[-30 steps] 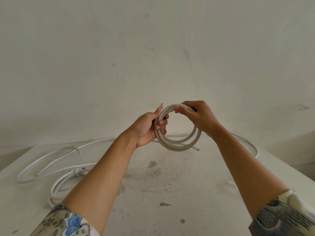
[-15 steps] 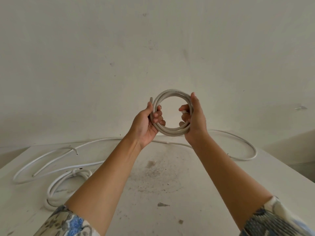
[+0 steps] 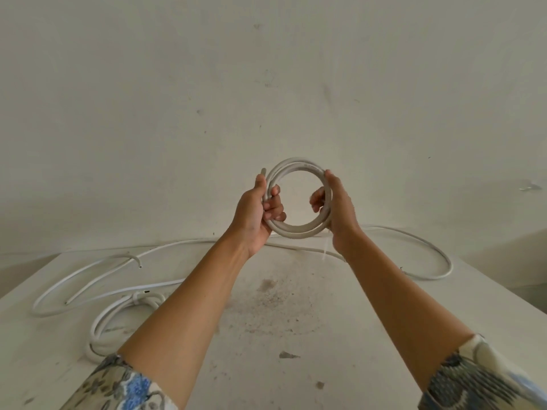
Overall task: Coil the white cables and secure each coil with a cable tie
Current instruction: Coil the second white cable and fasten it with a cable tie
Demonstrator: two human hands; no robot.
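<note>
white cable coil [image 3: 296, 164] upright; left hand [image 3: 251, 216] fingers [image 3: 273, 206] curled round it, right hand [image 3: 342, 216] fingers [image 3: 316, 201] too.

A plain off-white wall [image 3: 266, 84] fills the whole upper view, matte and evenly lit, dotted with small dark specks and, out on the right, one pale scuff [image 3: 529, 184]. Below it sits a white table [image 3: 281, 386], its top grubby, with a brownish speckled stain [image 3: 272, 294] across the middle and a few dark flecks nearer the front.
</note>
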